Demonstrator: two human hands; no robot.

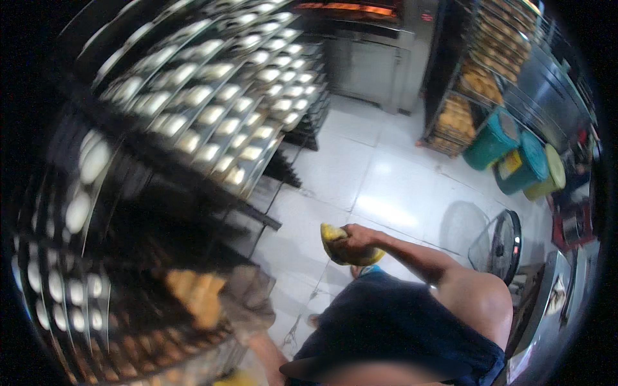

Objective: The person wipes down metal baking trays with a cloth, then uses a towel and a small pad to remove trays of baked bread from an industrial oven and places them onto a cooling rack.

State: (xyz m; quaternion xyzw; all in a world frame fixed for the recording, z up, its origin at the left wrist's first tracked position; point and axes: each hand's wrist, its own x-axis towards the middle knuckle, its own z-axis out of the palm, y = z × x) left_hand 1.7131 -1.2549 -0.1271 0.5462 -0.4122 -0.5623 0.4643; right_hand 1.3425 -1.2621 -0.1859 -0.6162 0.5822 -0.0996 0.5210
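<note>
My right hand (pixel 353 239) is closed round a bunched yellow cloth (pixel 372 257) with a pale inside, held out over the floor. At the lower left, my left hand is covered by a grey-brown cloth or mitt (pixel 250 299), which hides its fingers. Right beside that cloth are golden-brown baked pieces (pixel 193 293), smeared by motion. They are at the opening of a dark rack (pixel 161 225), and I cannot tell whether my left hand grips a tray there.
A tall rack of trays with pale dough pieces (pixel 209 116) fills the upper left. A glowing oven (pixel 351 11) stands at the back. To the right are a rack of baked bread (pixel 457 116), teal bins (pixel 523 162), a yellowish bin (pixel 547 174) and a round fan (pixel 507 248).
</note>
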